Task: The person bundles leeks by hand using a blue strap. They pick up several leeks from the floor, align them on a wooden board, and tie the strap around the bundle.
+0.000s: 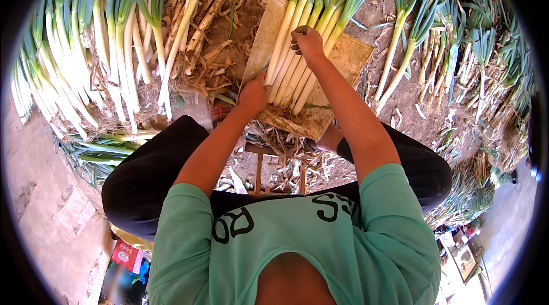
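Leeks (289,68) lay side by side on a tan board (351,53) between the person's parted knees, white root ends toward the body and green leaves pointing away — an arrangement that probably served to keep the butts within easy reach and the long tops out of the lap. Their lower ends sat roughly level near the board's close edge, perhaps so that the row could be judged by eye. At that end the left hand (253,94) was against the row's left side, fingers curled; its grip was hidden, so whether it held the outermost stalk or merely steadied it could not be told. Farther up, the right hand (309,43) was over the stalks, its fingers bent inward in a half-fist, likely to keep them from rolling apart, though whether it had hold of any was unclear. More leeks stood in a thick bank on the left (117,53), white ends down, presumably to spare their leaves, while dry husks (214,59) littered the ground between that bank and the board.
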Action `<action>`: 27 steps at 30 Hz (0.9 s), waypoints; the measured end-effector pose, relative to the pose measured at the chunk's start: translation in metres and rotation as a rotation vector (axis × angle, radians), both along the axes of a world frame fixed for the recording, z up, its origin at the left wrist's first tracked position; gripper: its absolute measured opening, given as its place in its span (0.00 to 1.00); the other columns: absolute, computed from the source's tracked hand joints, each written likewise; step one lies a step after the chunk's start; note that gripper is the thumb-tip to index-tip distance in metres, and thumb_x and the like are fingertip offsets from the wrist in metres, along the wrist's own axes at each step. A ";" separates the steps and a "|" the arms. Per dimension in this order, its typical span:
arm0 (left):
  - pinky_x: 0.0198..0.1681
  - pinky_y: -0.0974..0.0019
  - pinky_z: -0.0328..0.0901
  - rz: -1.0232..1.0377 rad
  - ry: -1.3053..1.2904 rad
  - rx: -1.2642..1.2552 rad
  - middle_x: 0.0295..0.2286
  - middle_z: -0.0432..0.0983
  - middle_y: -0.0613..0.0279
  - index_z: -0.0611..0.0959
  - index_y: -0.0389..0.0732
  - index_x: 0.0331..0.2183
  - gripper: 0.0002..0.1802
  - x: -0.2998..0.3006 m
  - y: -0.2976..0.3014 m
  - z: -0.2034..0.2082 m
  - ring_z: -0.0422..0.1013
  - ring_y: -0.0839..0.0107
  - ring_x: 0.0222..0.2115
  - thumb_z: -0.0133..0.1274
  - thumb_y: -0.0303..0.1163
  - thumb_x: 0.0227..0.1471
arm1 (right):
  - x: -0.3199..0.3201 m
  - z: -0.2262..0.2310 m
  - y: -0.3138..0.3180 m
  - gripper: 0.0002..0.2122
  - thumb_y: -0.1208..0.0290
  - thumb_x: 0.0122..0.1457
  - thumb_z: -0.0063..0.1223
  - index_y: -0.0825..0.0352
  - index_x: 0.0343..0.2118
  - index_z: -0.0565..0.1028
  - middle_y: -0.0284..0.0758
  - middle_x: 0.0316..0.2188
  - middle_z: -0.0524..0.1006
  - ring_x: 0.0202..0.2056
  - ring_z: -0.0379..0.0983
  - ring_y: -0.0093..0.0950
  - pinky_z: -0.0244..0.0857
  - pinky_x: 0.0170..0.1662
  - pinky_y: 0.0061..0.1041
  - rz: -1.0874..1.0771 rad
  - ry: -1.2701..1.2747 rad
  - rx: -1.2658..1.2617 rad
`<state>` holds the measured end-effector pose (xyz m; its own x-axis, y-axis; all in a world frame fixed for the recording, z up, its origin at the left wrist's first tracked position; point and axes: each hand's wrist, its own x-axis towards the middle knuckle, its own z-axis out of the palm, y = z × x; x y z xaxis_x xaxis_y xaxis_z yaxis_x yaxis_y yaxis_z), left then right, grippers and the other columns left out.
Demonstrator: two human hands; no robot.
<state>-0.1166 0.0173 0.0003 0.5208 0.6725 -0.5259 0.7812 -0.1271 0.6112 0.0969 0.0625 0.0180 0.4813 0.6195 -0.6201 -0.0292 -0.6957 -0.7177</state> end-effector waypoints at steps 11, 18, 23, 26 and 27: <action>0.11 0.63 0.63 -0.325 0.345 0.221 0.20 0.74 0.55 0.61 0.35 0.55 0.31 0.012 -0.008 -0.018 0.70 0.66 0.14 0.50 0.27 0.50 | -0.003 -0.034 0.009 0.06 0.74 0.53 0.52 0.71 0.32 0.74 0.35 0.22 0.76 0.19 0.74 0.22 0.65 0.22 0.23 0.242 -0.294 0.177; 0.17 0.59 0.67 -0.314 0.313 0.242 0.17 0.74 0.55 0.67 0.34 0.48 0.25 0.013 -0.005 -0.008 0.73 0.60 0.16 0.49 0.26 0.46 | 0.004 -0.005 0.083 0.09 0.72 0.50 0.53 0.67 0.35 0.72 0.45 0.26 0.77 0.30 0.75 0.42 0.69 0.33 0.36 0.290 -0.769 0.116; 0.16 0.59 0.67 -0.285 0.298 0.247 0.16 0.74 0.55 0.68 0.34 0.48 0.25 0.013 -0.007 -0.011 0.73 0.60 0.16 0.50 0.27 0.46 | 0.031 -0.009 0.121 0.09 0.73 0.51 0.50 0.65 0.36 0.74 0.45 0.27 0.77 0.31 0.75 0.43 0.70 0.32 0.36 0.591 -0.953 -0.028; 0.16 0.59 0.67 -0.291 0.321 0.262 0.17 0.74 0.55 0.68 0.35 0.47 0.24 0.016 -0.009 -0.011 0.73 0.60 0.16 0.50 0.27 0.46 | 0.054 -0.025 0.129 0.09 0.73 0.51 0.51 0.68 0.35 0.75 0.44 0.26 0.77 0.30 0.76 0.40 0.71 0.31 0.35 0.548 -0.817 0.048; 0.16 0.59 0.67 -0.299 0.312 0.286 0.17 0.74 0.55 0.68 0.35 0.47 0.24 0.017 -0.010 -0.013 0.73 0.60 0.16 0.51 0.27 0.46 | 0.069 -0.037 0.132 0.08 0.74 0.51 0.51 0.70 0.34 0.75 0.42 0.24 0.77 0.28 0.76 0.37 0.71 0.30 0.34 0.422 -0.654 0.082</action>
